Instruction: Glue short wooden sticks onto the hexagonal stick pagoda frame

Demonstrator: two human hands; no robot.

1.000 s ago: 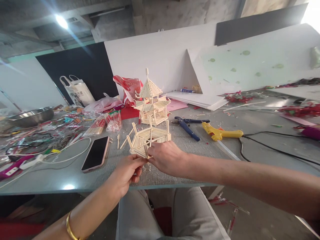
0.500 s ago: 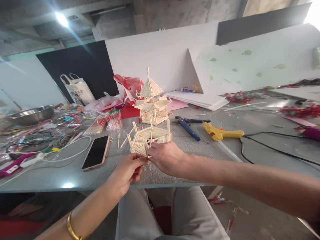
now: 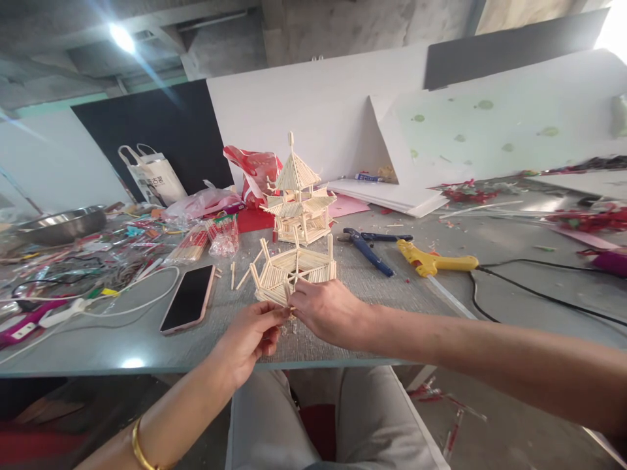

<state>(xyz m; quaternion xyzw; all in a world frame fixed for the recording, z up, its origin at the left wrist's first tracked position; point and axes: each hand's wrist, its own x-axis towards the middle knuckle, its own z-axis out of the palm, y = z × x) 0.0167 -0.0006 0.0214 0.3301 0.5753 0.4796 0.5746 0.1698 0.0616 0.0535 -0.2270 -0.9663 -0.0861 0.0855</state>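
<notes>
The left hand [image 3: 249, 339] and the right hand [image 3: 326, 312] meet at the near corner of a stick frame [image 3: 290, 274], a small railed platform built of pale sticks. Both grips pinch that corner: the left thumb and forefinger close on it from below and the left, the right fingertips from the right. The frame rises up and away from the two grips, tilted, with its far side higher than the pinched corner. Whether its near edge rests on the surface [image 3: 147, 339] or hangs just above it cannot be told, since the hands cover that spot. The exact stick that each grip holds is also hidden behind the fingers.

Just beyond the frame stands a stick pagoda [image 3: 297, 196], upright, apart from it. To the right of the grips lie blue pliers [image 3: 365, 247] and, further right, a yellow glue gun [image 3: 431, 261] with its black cord running off the right edge. To the left of the grips a phone [image 3: 189, 299] lies face up, with a white cable [image 3: 142, 303] curling beside it. Further left the litter of wrappers and sticks is too jumbled to make out. A gold bangle [image 3: 137, 447] on the left wrist is partly cut off at the bottom edge.
</notes>
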